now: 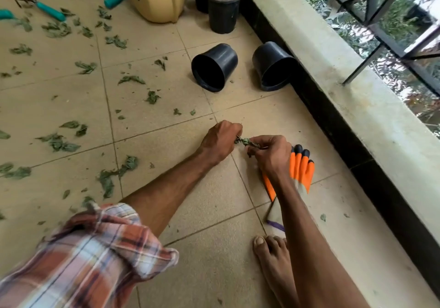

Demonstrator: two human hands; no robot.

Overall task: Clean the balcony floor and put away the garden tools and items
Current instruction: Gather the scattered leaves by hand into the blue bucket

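Leaf scraps (242, 141), a small twisted bunch, sit pinched between the left hand (220, 141) and the right hand (271, 156), the fingers of both curled tight on it, low over the balcony floor (190, 188). What could spoil this? — Desk

The bunch looks thin and dry; a slack pinch would likely shed bits back onto the tiles. — Photographer

And around it? — Desk

Loose leaves (59, 142) lie scattered over the tiles to the left, so picking by hand may miss many. The orange glove (301, 168) lies under the right wrist and could get dragged along. Two black pots (214, 67) rest on their sides near the wall and may roll if nudged. A bare foot (273, 257) stands close by; the hand rake (47, 10) lies well apart. — Photographer
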